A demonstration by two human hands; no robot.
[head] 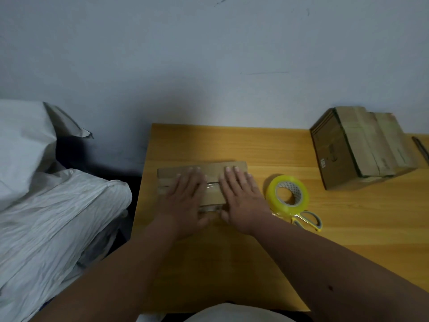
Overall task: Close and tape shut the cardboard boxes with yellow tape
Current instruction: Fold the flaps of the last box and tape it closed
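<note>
A small flat cardboard box (210,169) lies on the wooden table (232,145), its top flaps down with a strip of glossy tape along the middle seam. My left hand (183,201) lies flat on the box's left half, fingers straight. My right hand (243,198) presses flat on its right half. A roll of yellow tape (287,193) lies just right of my right hand. Yellow-and-grey scissors (306,219) lie in front of the roll.
A bigger taped cardboard box (362,147) stands at the table's back right, with a dark pen-like thing (421,149) beside it. White crumpled bags (46,205) fill the space left of the table. A grey wall is close behind.
</note>
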